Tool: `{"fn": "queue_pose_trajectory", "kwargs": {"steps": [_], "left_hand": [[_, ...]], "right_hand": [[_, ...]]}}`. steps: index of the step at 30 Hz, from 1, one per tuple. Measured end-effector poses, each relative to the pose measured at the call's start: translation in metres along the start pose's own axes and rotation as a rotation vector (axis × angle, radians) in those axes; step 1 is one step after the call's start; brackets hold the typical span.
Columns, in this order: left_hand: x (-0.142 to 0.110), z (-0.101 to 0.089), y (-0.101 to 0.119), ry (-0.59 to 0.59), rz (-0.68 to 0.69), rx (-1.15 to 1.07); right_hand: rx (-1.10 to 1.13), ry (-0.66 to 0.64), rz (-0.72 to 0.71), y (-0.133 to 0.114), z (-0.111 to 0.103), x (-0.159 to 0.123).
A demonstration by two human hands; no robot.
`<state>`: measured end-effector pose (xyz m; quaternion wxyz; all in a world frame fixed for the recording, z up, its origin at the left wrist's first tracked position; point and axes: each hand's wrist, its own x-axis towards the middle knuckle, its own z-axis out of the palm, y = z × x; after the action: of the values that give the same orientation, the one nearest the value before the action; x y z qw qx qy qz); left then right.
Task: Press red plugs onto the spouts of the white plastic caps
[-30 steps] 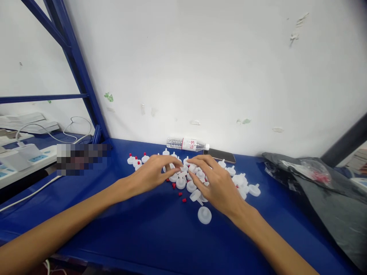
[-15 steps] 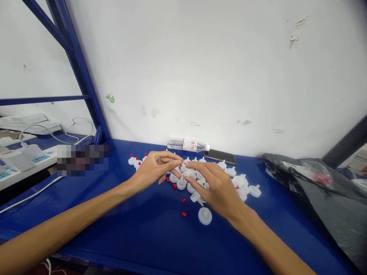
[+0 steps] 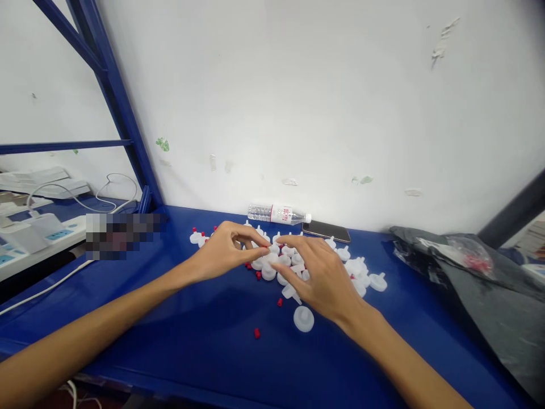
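Observation:
My left hand (image 3: 238, 247) is pinched at thumb and forefinger, with a bit of a small red cap (image 3: 265, 246) showing between the tips. Facing it, my right hand (image 3: 313, 267) has its thumb and forefinger curled about a white plastic spout lid (image 3: 269, 259), partly hidden against the pile behind. Under and around both hands lie several more white spout lids (image 3: 268, 272), mostly spout up. Several loose red caps (image 3: 258, 275) are scattered among them. One white lid (image 3: 304, 319) sits apart, near my right wrist.
On the blue table (image 3: 191, 341), a clear bottle (image 3: 279, 214) lies along the wall beside a dark phone (image 3: 326, 231). A dark plastic bag (image 3: 477, 295) covers the right side. White chargers and a power strip (image 3: 63, 233) stand at left, below a blue metal frame (image 3: 114, 96).
My hands have drawn slightly apart, and my left fingertips have shifted a little left and down. Two loose red caps at the front have rolled, one left and nearer, the other slightly right.

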<state>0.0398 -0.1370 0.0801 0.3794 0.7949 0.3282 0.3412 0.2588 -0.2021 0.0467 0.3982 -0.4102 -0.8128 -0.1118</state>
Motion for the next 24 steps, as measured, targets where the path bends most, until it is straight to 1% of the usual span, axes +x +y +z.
{"fn": "queue_pose_trajectory", "kwargs": {"steps": [2,5,7,9,11,13,16,18,20,24], "left_hand": [[0.002,-0.013,0.005,-0.147,0.034,0.151],[0.002,-0.029,0.013,-0.426,0.043,0.387],[0.0,-0.034,0.016,-0.518,0.03,0.485],[-0.001,-0.037,0.014,-0.569,0.009,0.567],[-0.001,-0.039,0.007,-0.591,-0.021,0.626],[-0.001,-0.042,-0.004,-0.582,-0.047,0.663],[-0.001,-0.047,-0.021,-0.538,-0.043,0.712],[-0.004,-0.049,-0.025,-0.514,-0.025,0.753],[-0.007,-0.049,-0.023,-0.488,-0.004,0.791],[-0.013,-0.042,-0.003,-0.451,0.036,0.93]], "right_hand": [[-0.011,-0.024,0.022,0.002,-0.002,0.002],[-0.027,-0.065,0.026,0.008,-0.003,0.003],[-0.032,-0.079,0.021,0.011,-0.003,0.003],[-0.037,-0.085,0.019,0.013,-0.003,0.002],[-0.047,-0.102,0.024,0.014,-0.003,0.002],[-0.054,-0.141,0.02,0.014,-0.005,0.002],[-0.052,-0.237,-0.011,0.015,-0.009,0.002],[-0.059,-0.314,-0.011,0.015,-0.013,0.002],[-0.063,-0.384,0.02,0.015,-0.017,0.002],[-0.03,-0.463,0.072,0.013,-0.021,0.003]]}}
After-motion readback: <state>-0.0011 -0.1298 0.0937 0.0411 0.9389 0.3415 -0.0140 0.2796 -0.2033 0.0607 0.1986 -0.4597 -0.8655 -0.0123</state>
